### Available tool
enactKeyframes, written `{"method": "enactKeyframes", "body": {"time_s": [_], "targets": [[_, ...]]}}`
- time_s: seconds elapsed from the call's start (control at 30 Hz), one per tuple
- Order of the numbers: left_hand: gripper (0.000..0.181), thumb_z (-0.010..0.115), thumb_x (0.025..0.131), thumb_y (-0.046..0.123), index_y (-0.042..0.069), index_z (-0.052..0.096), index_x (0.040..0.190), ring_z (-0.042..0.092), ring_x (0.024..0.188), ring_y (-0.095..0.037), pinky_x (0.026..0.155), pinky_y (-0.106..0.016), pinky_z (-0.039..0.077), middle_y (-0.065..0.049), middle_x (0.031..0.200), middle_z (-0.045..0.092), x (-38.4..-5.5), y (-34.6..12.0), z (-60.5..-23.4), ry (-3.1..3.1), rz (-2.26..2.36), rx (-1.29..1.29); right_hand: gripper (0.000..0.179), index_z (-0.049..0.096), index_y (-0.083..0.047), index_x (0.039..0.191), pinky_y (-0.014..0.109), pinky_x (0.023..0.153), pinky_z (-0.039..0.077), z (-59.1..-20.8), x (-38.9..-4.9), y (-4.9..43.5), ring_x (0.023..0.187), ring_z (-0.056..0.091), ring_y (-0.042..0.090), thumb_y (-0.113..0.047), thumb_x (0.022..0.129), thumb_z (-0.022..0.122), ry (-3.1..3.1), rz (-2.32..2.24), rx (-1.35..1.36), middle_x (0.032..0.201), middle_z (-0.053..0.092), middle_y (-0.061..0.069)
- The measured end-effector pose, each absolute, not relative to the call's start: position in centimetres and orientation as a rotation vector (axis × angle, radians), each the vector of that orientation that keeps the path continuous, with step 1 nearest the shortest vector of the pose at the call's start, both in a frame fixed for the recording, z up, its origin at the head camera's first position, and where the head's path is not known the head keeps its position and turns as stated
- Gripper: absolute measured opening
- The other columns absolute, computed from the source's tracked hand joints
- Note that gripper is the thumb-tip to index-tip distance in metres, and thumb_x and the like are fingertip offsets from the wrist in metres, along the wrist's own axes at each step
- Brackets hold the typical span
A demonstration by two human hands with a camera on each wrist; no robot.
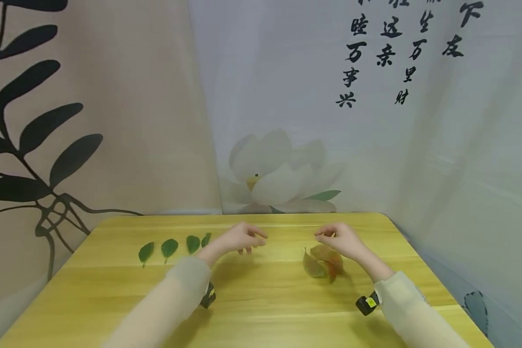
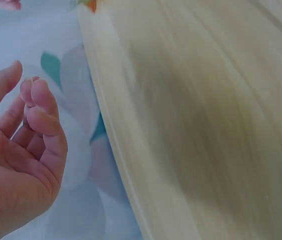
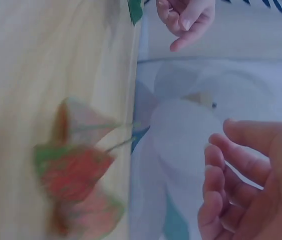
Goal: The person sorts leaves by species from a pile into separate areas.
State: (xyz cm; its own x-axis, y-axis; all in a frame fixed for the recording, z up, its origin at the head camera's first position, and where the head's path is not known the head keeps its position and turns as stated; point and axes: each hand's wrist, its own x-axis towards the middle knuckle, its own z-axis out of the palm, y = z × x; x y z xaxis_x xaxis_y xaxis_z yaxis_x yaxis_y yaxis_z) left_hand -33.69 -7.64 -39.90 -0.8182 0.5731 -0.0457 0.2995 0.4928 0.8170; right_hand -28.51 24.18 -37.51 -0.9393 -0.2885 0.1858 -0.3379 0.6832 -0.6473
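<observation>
Green leaves (image 1: 169, 248) lie rowed, seemingly done, heaped red leaves (image 1: 332, 264) not; left hand (image 1: 241, 237), right hand (image 1: 340, 238) empty, fingers loosely bent.

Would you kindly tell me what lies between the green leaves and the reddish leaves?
The left hand, held above bare tabletop, as the head view shows.

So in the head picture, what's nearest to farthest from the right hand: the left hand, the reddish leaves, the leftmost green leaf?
1. Reddish leaves, below the right hand
2. Left hand, near the middle
3. Leftmost green leaf, far left
</observation>
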Motion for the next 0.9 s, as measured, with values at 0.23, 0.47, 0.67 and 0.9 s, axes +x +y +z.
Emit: {"method": "enactKeyframes", "body": {"time_s": [0.23, 0.47, 0.67, 0.9], "targets": [[0.035, 0.067, 0.092, 0.027, 0.007, 0.067, 0.121, 0.06, 0.063, -0.018, 0.049, -0.032, 0.048, -0.02, 0.097, 0.066, -33.0, -2.6, -41.3, 2.34, 1.26, 0.81, 0.026, 0.071, 0.0, 0.108, 0.028, 0.051, 0.046, -40.4, -27.0, 28.1, 0.064, 0.055, 0.025, -0.021, 0.093, 0.066, -2.852, 1.223, 0.347, 0.088, 0.066, 0.008], [0.031, 0.068, 0.092, 0.025, 0.005, 0.069, 0.116, 0.064, 0.069, -0.034, 0.05, -0.034, 0.048, -0.016, 0.091, 0.068, -31.8, 1.5, -41.8, 2.308, 1.249, 0.847, 0.03, 0.067, 0.003, 0.113, 0.032, 0.05, 0.046, -42.5, -26.9, 30.7, 0.059, 0.051, 0.023, -0.018, 0.092, 0.067, -2.833, 1.319, 0.199, 0.087, 0.064, 0.008], [0.026, 0.069, 0.09, 0.019, 0.002, 0.071, 0.111, 0.059, 0.058, -0.028, 0.044, -0.025, 0.039, -0.024, 0.085, 0.067, -31.2, 3.6, -42.3, 2.27, 1.273, 0.88, 0.027, 0.067, 0.004, 0.11, 0.028, 0.048, 0.042, -43.6, -27.2, 31.2, 0.057, 0.047, 0.016, -0.014, 0.09, 0.068, -2.815, 1.397, 0.149, 0.083, 0.064, 0.01], [0.021, 0.071, 0.089, 0.015, 0.002, 0.072, 0.106, 0.057, 0.059, -0.017, 0.055, -0.028, 0.052, -0.012, 0.079, 0.068, -30.7, 5.5, -42.6, 2.323, 1.225, 0.963, 0.021, 0.069, 0.0, 0.102, 0.031, 0.054, 0.049, -43.8, -27.3, 30.7, 0.063, 0.053, 0.017, -0.015, 0.087, 0.072, -2.814, 1.432, 0.173, 0.082, 0.061, 0.005]]}}
